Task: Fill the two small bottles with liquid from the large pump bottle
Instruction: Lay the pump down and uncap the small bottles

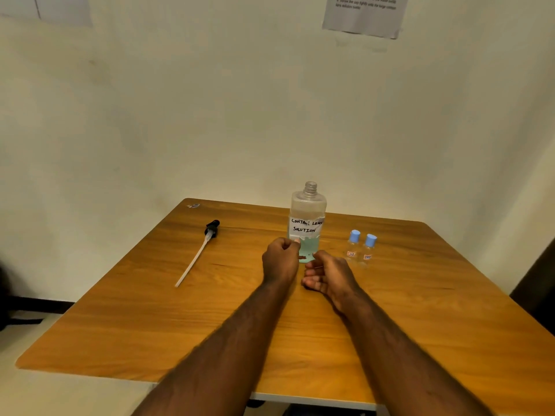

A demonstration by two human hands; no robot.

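The large clear bottle stands upright near the table's middle. Its threaded neck is uncapped, it carries a handwritten white label, and pale green liquid fills its lower part. The black pump head with its long white tube lies flat on the table to the left. Two small clear bottles with blue caps stand side by side, right of the large bottle. My left hand is curled into a loose fist at the bottle's lower left, thumb tip against its wall. My right hand rests just in front of the bottle's base, fingers loosely curled and holding nothing.
The wooden table stands against a plain wall. A printed sheet is taped high on the wall to the right. A small sticker sits at the table's far left corner. A dark object stands beyond the right edge.
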